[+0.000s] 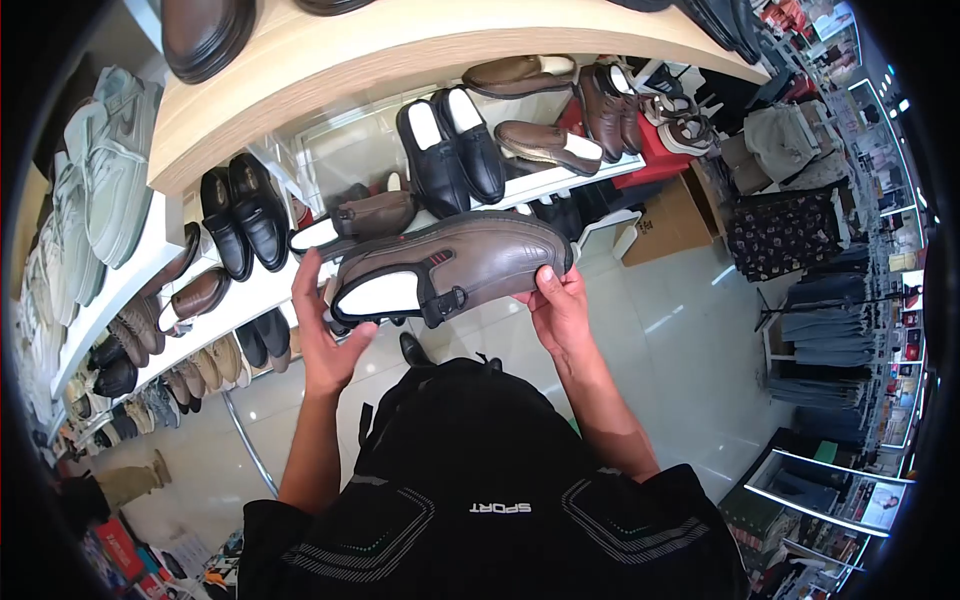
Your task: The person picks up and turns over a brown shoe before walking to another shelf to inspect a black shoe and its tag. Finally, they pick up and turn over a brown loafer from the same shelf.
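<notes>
One brown shoe [495, 258]: right grip [556, 312] pinches its toe; left grip [330, 345] spreads wide at the heel.

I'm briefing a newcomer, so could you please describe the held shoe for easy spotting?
Below the curved wooden shelf, look between the left hand and right hand. The brown shoe there has a white insole and dark strap; unlike its shelved neighbours, it is gripped by the toe.

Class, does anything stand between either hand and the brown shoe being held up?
Nothing visible does. The right hand holds the brown shoe at its toe. The left hand is cupped open at the heel; whether it touches is unclear.
</notes>
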Motion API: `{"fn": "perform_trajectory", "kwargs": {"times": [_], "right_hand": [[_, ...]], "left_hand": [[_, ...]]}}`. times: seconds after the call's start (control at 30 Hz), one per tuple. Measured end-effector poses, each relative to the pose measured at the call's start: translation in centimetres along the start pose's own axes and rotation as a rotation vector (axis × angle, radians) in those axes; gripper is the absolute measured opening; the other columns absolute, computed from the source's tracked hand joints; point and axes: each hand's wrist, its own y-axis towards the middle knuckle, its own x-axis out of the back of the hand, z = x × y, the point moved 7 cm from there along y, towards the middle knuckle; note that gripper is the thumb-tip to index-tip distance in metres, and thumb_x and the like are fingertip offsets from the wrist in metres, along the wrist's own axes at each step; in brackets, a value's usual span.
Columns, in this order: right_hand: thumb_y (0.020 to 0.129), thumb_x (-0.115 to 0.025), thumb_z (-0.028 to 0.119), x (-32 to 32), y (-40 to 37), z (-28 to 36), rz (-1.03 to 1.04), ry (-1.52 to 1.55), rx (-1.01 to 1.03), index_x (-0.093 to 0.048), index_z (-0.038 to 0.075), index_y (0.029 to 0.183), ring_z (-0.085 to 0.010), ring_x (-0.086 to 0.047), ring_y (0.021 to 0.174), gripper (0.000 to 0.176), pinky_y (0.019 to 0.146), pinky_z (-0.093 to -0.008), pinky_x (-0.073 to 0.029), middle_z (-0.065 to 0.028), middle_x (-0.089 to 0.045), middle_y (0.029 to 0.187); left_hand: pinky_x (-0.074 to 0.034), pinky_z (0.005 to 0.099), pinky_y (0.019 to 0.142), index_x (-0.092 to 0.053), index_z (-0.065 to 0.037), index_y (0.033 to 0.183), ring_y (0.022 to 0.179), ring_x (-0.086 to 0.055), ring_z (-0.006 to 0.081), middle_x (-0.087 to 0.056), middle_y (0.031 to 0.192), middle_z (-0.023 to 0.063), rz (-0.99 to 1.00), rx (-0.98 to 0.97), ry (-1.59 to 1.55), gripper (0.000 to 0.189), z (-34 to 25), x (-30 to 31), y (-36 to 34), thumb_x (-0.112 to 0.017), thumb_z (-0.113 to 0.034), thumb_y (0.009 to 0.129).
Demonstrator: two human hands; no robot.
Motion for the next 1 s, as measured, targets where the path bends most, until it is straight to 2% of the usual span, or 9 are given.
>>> {"fn": "perform_trajectory", "kwargs": {"times": [0.1, 0.2, 0.23, 0.37, 0.47, 0.57, 0.73, 0.83, 1.0], "right_hand": [[0.094, -0.074, 0.023, 2.7, -1.9, 2.6, 0.031, 0.054, 0.061, -0.055, 0.005, 0.133, -0.0171, -0.068, 0.105, 0.046, 0.089, -0.0336, -0.057, -0.0063, -0.068, 0.119], [0.089, -0.081, 0.025, 6.4, -3.8, 4.5, 0.046, 0.020, 0.131, -0.055, 0.004, 0.133, -0.0156, -0.064, 0.108, 0.055, 0.095, -0.0331, -0.052, -0.0052, -0.067, 0.119], [0.089, -0.081, 0.025, 7.5, -4.7, 5.2, 0.041, 0.027, 0.134, -0.055, 0.004, 0.133, -0.0156, -0.064, 0.108, 0.055, 0.095, -0.0331, -0.052, -0.0052, -0.067, 0.119], [0.081, -0.088, 0.027, 10.1, -7.2, 8.4, 0.064, -0.082, 0.158, -0.053, 0.001, 0.135, -0.0159, -0.060, 0.114, 0.070, 0.103, -0.0336, -0.045, -0.0054, -0.065, 0.121], [0.080, -0.088, 0.030, 12.1, -8.7, 9.6, 0.097, -0.121, 0.154, -0.049, 0.001, 0.141, -0.0210, -0.058, 0.122, 0.078, 0.106, -0.0357, -0.043, -0.0118, -0.059, 0.136], [0.081, -0.083, 0.047, 11.0, -10.2, 12.0, 0.270, -0.118, 0.068, -0.032, 0.005, 0.154, -0.0330, -0.048, 0.139, 0.098, 0.111, -0.0426, -0.042, -0.0237, -0.038, 0.157], [0.089, -0.068, 0.058, 14.6, -11.6, 10.7, 0.248, 0.233, -0.105, -0.030, 0.001, 0.155, -0.0307, -0.055, 0.132, 0.095, 0.107, -0.0429, -0.047, -0.0214, -0.050, 0.147], [0.092, -0.064, 0.027, 16.9, -11.9, 10.3, 0.077, 0.240, -0.218, -0.045, -0.006, 0.145, -0.0269, -0.062, 0.121, 0.066, 0.103, -0.0398, -0.051, -0.0194, -0.060, 0.133], [0.088, -0.065, 0.012, 18.9, -12.3, 10.7, 0.069, 0.101, -0.232, -0.049, -0.008, 0.139, -0.0250, -0.066, 0.114, 0.057, 0.100, -0.0368, -0.053, -0.0184, -0.064, 0.126]], "left_hand": [[-0.041, 0.0506, 0.112, -0.025, -0.005, 0.158, 0.143, -0.040, 0.0375, -0.033, 0.157, 0.0183, -0.065, 0.269, -0.486, 0.087, 0.9, -3.0, -1.0, -0.057, -0.058, 0.097], [-0.051, 0.0510, 0.105, -0.024, -0.005, 0.158, 0.140, -0.046, 0.0357, -0.031, 0.159, 0.0157, 0.084, 0.615, -1.066, 0.077, -1.6, -7.7, -2.5, -0.045, -0.055, 0.103], [-0.059, 0.0490, 0.094, -0.029, -0.005, 0.156, 0.129, -0.058, 0.0318, -0.044, 0.152, 0.0142, 0.054, 0.680, -1.110, 0.070, -2.9, -9.1, -2.8, -0.038, -0.053, 0.106], [-0.061, 0.0459, 0.093, -0.049, -0.003, 0.142, 0.114, -0.068, 0.0316, -0.067, 0.127, 0.0143, 0.199, 0.789, -1.152, 0.053, -2.9, -13.9, -4.9, -0.046, -0.042, 0.106], [-0.062, 0.0456, 0.092, -0.046, -0.004, 0.145, 0.114, -0.068, 0.0321, -0.065, 0.131, 0.0150, 0.181, 0.762, -1.066, 0.049, -3.9, -15.5, -6.0, -0.050, -0.033, 0.106], [-0.053, 0.0455, 0.102, -0.036, -0.005, 0.152, 0.124, -0.062, 0.0286, -0.058, 0.140, 0.0135, 0.189, 0.697, -1.121, 0.066, -6.4, -16.8, -6.4, -0.065, -0.022, 0.094], [-0.042, 0.0369, 0.112, -0.030, -0.006, 0.155, 0.136, -0.052, 0.0245, -0.046, 0.154, 0.0147, 0.241, 0.482, -0.979, 0.095, -8.6, -17.7, -7.2, -0.078, 0.001, 0.074], [-0.039, 0.0387, 0.115, -0.028, -0.007, 0.157, 0.139, -0.049, 0.0240, -0.042, 0.158, 0.0138, 0.243, 0.485, -0.871, 0.105, -9.0, -18.3, -8.1, -0.080, 0.009, 0.068], [-0.036, 0.0388, 0.117, -0.027, -0.008, 0.159, 0.143, -0.045, 0.0232, -0.041, 0.159, 0.0128, 0.263, 0.492, -0.599, 0.105, -10.0, -18.9, -9.2, -0.079, 0.009, 0.071]]}}
